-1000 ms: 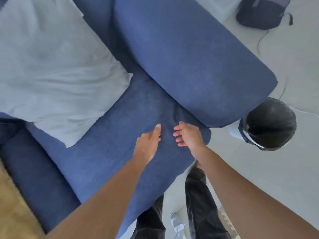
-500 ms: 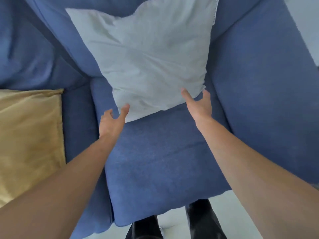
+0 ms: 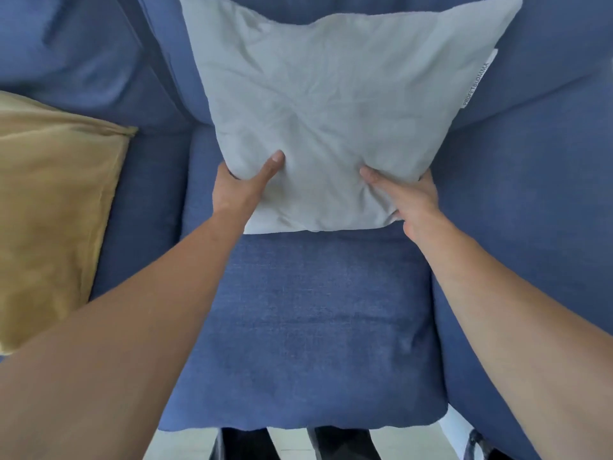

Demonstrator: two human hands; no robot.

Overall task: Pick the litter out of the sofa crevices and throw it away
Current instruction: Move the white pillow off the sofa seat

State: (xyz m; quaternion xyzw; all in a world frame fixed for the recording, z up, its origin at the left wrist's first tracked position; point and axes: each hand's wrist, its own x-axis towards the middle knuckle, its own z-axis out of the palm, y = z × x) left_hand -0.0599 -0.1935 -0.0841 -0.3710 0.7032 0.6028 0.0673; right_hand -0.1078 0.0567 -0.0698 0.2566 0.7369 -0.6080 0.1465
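Note:
A pale grey pillow (image 3: 331,104) leans against the back of the blue sofa, its lower edge resting on the blue seat cushion (image 3: 308,327). My left hand (image 3: 242,184) grips the pillow's lower left corner, thumb on top and fingers underneath. My right hand (image 3: 408,197) grips the lower right corner the same way. No litter shows anywhere in view; the crevices around the seat cushion are dark and partly hidden by the pillow.
A mustard-yellow cushion (image 3: 53,207) lies on the neighbouring seat at the left. The sofa's blue armrest (image 3: 530,210) rises on the right. My dark trouser legs (image 3: 341,443) and pale floor show below the seat's front edge.
My view swung from the armrest end to the seat. Both hands went from open over the seat to reaching the pillow, and now they have closed on its lower corners.

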